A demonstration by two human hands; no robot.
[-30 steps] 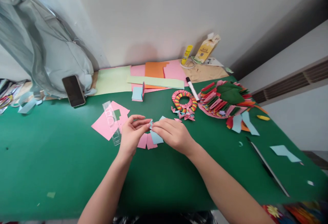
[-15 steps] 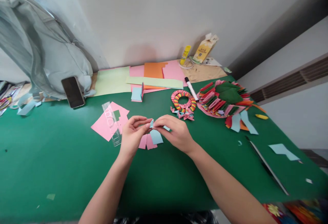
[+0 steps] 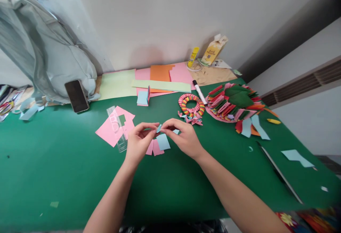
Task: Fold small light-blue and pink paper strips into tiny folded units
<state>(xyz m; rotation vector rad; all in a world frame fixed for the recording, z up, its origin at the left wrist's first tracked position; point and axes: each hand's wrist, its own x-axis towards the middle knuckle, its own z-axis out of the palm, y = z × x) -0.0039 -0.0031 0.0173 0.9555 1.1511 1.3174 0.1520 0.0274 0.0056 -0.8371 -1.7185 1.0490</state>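
- Overall, a green worktop (image 3: 66, 176) spreads under everything, meeting a pale wall along its far edge.
- A grey bag (image 3: 58, 44) leans at the far left, with a phone (image 3: 76, 96) propped against its base.
- A light green sheet (image 3: 117, 84) lies along the far edge, next to pink and orange paper (image 3: 160, 72).
- On the right sits a round paper craft (image 3: 217, 107) of many folded red, pink and green pieces, with a green leaf shape (image 3: 239, 96) on top.
- The left hand (image 3: 141, 139) is raised over the middle of the worktop, thumb and fingers narrowed in a pinch on the blue piece.
- The right hand (image 3: 183, 137) faces it, its thumb and forefinger closed together on the other end of that piece.
- A clear ruler (image 3: 122, 143) lies across pink paper (image 3: 105, 133), left of the left hand.
- A striped paper ring (image 3: 183, 102) lies beyond the right hand, near a marker (image 3: 199, 92).
- A blue square (image 3: 163, 142) rests below the hands, beside pink squares (image 3: 158, 148).
- Smallest is the small folded blue piece (image 3: 159, 128), held up between both sets of fingertips.
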